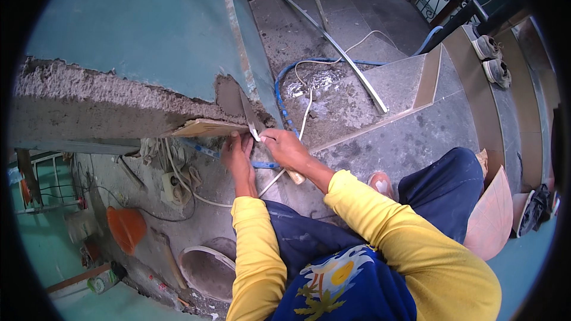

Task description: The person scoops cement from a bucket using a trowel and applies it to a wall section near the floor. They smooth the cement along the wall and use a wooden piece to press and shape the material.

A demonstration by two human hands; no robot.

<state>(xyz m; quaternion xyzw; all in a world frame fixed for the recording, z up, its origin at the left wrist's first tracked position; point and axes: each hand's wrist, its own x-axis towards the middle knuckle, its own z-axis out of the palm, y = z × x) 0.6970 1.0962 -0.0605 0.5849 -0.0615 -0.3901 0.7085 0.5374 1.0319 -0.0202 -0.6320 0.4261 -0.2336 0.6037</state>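
My left hand (239, 153) is raised under the end of a thin tan board or tile piece (208, 127). This piece lies along the lower edge of the broken wall, its fingers side against the rough mortar (232, 96). My right hand (288, 151) is closed, pinching the whitish lower end of a narrow, tapered grey blade (247, 110) that points up along the wall corner. Below my right wrist a short light wooden handle (295, 176) shows; whether it belongs to the blade I cannot tell. The left fingers are partly hidden behind the piece.
A blue hose (278, 86) and white cable (307, 113) curve over the wet tiled landing. A long metal strip (351, 62) lies there. Steps with shoes (496, 72) rise at right. At lower left are a bucket (208, 267), an orange container (125, 229) and a wooden-handled tool (171, 260).
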